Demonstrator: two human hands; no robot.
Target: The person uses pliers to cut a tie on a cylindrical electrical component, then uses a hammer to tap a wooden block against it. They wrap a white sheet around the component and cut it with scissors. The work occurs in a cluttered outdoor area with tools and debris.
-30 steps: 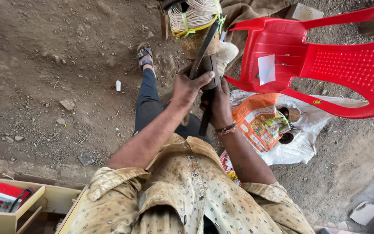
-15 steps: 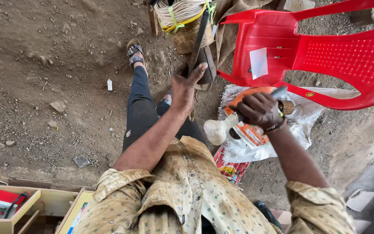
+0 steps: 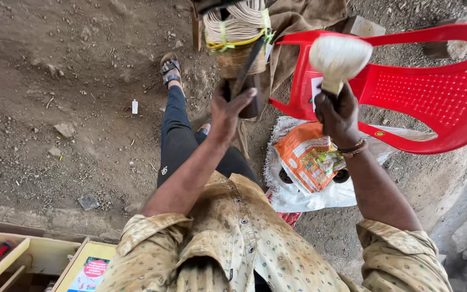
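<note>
My left hand (image 3: 228, 111) grips a dark, flat, strap-like piece (image 3: 244, 73) that stands upright against a wooden block. Just beyond it sits a coil of pale cord (image 3: 236, 24) tied with yellow-green bands. My right hand (image 3: 339, 116) is raised to the right and holds the handle of a brush with a round cream-coloured head (image 3: 339, 57), lifted in front of the red plastic chair (image 3: 433, 92). My outstretched leg in dark trousers (image 3: 177, 135) ends in a sandalled foot (image 3: 169, 69) on the dirt.
An orange printed packet (image 3: 309, 157) lies on a white sack (image 3: 304, 197) under my right arm. Brown cloth (image 3: 304, 19) is heaped behind the chair. Open wooden boxes (image 3: 39, 259) sit at the lower left. Stones are scattered over the dirt ground (image 3: 66, 130).
My right hand left the dark piece, swung out to the right over the sack and rose holding the cream-headed brush. My left hand kept its grip on the dark piece.
</note>
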